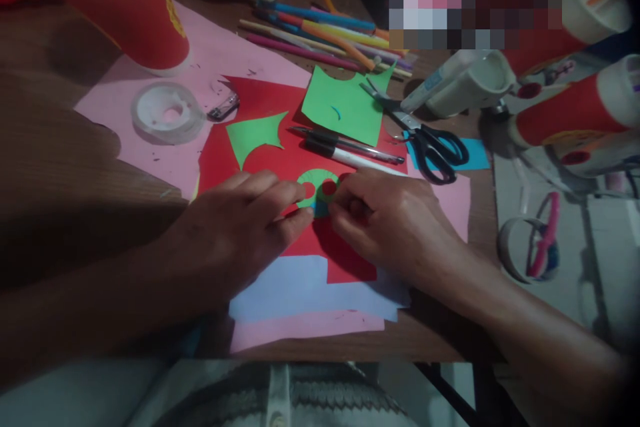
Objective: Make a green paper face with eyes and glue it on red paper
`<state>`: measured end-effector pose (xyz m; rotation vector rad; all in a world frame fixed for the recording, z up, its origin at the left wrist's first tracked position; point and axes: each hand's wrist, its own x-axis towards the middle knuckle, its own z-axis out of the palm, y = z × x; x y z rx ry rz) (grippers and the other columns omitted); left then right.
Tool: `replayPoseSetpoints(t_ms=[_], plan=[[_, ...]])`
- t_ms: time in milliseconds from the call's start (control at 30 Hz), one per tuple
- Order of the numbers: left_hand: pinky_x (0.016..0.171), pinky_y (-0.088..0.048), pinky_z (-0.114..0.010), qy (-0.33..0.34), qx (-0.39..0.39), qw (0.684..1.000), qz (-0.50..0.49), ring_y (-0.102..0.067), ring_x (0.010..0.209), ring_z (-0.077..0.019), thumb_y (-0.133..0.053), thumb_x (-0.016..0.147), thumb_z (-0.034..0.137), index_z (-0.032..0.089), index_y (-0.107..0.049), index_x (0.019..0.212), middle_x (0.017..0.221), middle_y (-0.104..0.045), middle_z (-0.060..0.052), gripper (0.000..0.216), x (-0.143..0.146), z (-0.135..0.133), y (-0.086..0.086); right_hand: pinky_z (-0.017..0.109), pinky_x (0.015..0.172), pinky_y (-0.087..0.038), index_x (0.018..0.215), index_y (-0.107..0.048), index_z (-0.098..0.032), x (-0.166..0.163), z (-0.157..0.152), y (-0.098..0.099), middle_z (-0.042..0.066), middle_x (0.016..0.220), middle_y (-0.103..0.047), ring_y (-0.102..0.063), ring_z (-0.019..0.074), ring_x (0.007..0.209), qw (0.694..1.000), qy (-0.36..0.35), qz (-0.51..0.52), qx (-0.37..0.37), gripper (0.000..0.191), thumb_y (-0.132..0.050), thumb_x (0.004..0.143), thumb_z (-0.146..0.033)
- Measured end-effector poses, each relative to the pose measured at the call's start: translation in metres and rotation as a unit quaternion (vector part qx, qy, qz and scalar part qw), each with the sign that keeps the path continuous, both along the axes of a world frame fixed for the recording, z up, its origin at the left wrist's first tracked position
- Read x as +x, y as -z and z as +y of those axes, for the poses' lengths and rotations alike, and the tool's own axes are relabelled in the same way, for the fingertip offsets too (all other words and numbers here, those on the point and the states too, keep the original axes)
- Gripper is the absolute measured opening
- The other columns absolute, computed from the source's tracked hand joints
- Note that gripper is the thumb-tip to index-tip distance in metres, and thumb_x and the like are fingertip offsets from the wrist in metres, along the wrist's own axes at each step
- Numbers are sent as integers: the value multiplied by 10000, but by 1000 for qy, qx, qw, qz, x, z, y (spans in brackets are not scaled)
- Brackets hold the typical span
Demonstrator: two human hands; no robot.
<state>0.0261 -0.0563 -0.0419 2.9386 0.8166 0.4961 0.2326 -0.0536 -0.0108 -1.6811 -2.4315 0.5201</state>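
Note:
A small round green paper cutout [318, 177] with two red circles and a blue part at its lower edge lies over red paper [305, 233]. My left hand [245, 210] has its thumb and fingers closed at the cutout's left edge. At the right edge, my right hand [390, 210] pinches it, partly covering that side. Just beyond my hands lie a black-and-clear pen [370, 152] and a white marker with a black cap [345, 158]. Scissors with black handles [435, 147] rest open to the right. Two green paper offcuts [257, 137] lie farther back.
At the left are a tape roll [167, 113] and a tall red cup [135, 20] on pink paper [105, 103]. Several coloured sticks [325, 30] lie at the back. More red cups [560, 107] crowd the right, near a roll with a pink strip [527, 250].

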Motion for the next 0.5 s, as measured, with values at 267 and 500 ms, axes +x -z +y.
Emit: replayPoseSetpoints(t_ms=[267,500], plan=[[738,-463,-384,-3,6,1000,6,-513,827,-220,-371,858,103,167,-522,1073,1015,-573,-90,270,1,0,-3,238,484,-360,691,-613,-183,15,3,-9,-5,612,-594,-505,104,517,992,-2,117,42,92,-576,775,-197],[706,-463,-382,-16,12,1000,15,-517,804,-216,-389,852,113,162,-561,1039,1024,-572,-90,259,2,-1,0,292,602,-438,812,-646,-198,27,6,1,39,755,-651,-589,153,694,960,-202,115,159,117,-531,833,-210]])
